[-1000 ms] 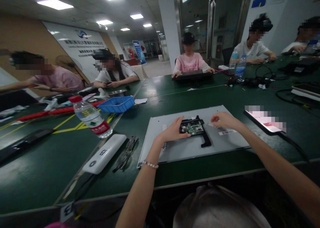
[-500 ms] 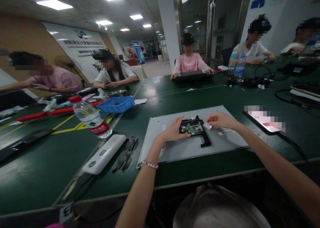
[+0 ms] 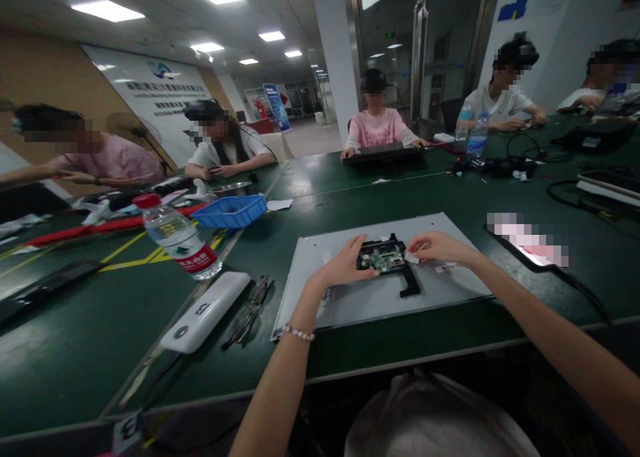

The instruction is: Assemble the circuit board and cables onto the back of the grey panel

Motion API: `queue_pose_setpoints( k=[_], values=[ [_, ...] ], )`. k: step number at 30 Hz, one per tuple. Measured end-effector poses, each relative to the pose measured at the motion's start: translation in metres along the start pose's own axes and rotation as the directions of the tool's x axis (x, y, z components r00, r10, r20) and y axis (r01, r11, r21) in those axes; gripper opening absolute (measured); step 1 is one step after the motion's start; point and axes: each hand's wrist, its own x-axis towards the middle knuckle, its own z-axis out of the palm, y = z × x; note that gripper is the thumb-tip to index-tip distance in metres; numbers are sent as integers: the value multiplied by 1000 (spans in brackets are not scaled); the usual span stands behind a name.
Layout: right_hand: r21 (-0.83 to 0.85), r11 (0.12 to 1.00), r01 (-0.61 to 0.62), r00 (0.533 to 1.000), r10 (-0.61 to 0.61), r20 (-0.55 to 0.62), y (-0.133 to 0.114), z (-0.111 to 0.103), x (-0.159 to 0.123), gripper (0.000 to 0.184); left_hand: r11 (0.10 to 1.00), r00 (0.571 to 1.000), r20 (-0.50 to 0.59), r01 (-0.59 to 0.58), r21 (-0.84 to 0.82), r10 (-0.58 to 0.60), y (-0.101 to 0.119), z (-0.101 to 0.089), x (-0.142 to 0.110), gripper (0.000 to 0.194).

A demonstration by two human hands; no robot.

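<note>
A flat grey panel (image 3: 300, 297) lies on the green table in front of me. On it rests a black plastic bracket (image 3: 411, 283) around a green circuit board (image 3: 389, 259). My left hand (image 3: 340, 267) spans the bracket's left side, thumb at the lower edge and fingers at the upper one, steadying it. Between the pinched fingertips of my right hand (image 3: 440, 247) is a small white sticker-like piece (image 3: 412, 257), at the right edge of the board. Whether the piece touches the board I cannot tell.
To the left are a water bottle (image 3: 177, 237), a white power bank (image 3: 207, 313), folded glasses (image 3: 250, 310) and a blue tray (image 3: 230, 211). A lit phone (image 3: 530, 243) with a cable lies right of the panel. Several people sit around the table.
My right hand has shifted slightly left with the white piece, bringing it to the board's right edge. My left hand stays in place on the bracket.
</note>
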Motion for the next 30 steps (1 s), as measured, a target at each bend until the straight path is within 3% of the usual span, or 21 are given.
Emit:
queue_pose_setpoints(
  k=[3, 6, 9, 12, 18, 30],
  values=[
    [-5, 1000, 8, 1000, -8, -3, 0, 0, 0, 23, 1000, 1000, -25, -16, 19, 16, 3, -1, 0, 96],
    [11, 1000, 9, 1000, -9, -2, 2, -1, 2, 23, 998, 995, -96, -31, 48, 36, 10, -2, 6, 72],
    [38, 999, 22, 1000, -23, 16, 6, -1, 5, 23, 995, 983, -174, -38, 88, 53, 19, -4, 19, 50],
    [31, 999, 34, 999, -34, 10, 9, 0, 6, 23, 984, 982, -176, -37, 174, 68, 27, -4, 38, 40],
    [2, 1000, 21, 1000, -21, -10, 7, 2, 6, 24, 933, 994, -106, 52, 355, -15, 40, 1, 69, 28],
    [3, 1000, 10, 1000, -10, -7, 7, 2, 7, 27, 866, 990, -120, 126, 485, -77, 47, 4, 81, 27]
  ],
)
